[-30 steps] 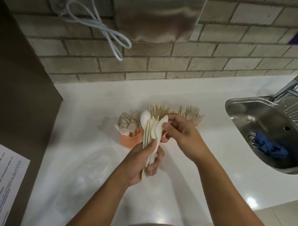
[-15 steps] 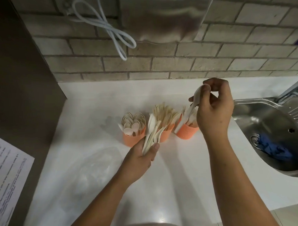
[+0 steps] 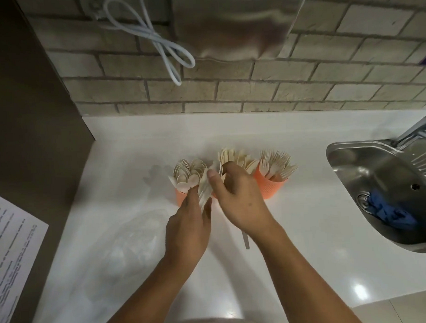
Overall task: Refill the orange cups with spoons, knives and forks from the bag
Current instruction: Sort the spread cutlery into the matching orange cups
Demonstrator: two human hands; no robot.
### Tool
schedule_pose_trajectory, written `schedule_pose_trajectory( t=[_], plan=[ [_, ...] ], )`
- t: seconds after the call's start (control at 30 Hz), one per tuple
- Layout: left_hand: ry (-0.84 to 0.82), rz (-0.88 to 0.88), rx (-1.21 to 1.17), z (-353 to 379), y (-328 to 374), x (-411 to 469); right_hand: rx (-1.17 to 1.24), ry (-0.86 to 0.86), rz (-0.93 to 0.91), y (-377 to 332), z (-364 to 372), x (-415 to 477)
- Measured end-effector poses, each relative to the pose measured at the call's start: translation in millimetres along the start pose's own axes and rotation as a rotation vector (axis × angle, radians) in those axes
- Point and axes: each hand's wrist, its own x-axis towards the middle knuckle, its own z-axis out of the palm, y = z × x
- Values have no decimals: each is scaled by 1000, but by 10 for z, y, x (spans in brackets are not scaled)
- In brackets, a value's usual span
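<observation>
Three orange cups stand in a row on the white counter. The left cup (image 3: 180, 197) holds spoons (image 3: 188, 173), the middle one, mostly hidden by my hands, holds knives (image 3: 238, 158), and the right cup (image 3: 271, 187) holds forks (image 3: 276, 165). My left hand (image 3: 187, 228) grips a bundle of pale cutlery (image 3: 204, 190) in front of the cups. My right hand (image 3: 237, 201) pinches the top of a piece in that bundle. A handle end (image 3: 246, 241) sticks out below my right wrist. A clear plastic bag (image 3: 135, 243) lies on the counter to the left.
A steel sink (image 3: 367, 170) with a blue cloth (image 3: 390, 212) and a tap (image 3: 416, 130) sits at the right. A brick wall, a white cable (image 3: 154, 40) and a metal dispenser (image 3: 229, 23) rise behind. A printed sheet (image 3: 9, 243) lies at the left, beside a dark panel.
My right hand dropped a piece at the right cup, then came back left and down to the bundle in my left hand. My left hand stayed in front of the cups.
</observation>
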Motion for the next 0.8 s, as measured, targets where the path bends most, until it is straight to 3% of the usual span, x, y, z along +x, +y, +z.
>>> schedule_pose_trajectory(
  t=[0.13, 0.33, 0.53, 0.8],
  plan=[
    [-8, -2, 0, -11, 2, -14, -62, 154, -97, -3, 13, 54],
    [-209, -96, -116, 73, -143, -70, 24, 268, -76, -51, -264, 387],
    [-501, -120, -237, 193, -420, -225, 147, 229, -163, -163, -363, 630],
    [-513, -125, -315, 136, -546, -218, -34, 22, -309, -10, 72, 667]
  ],
)
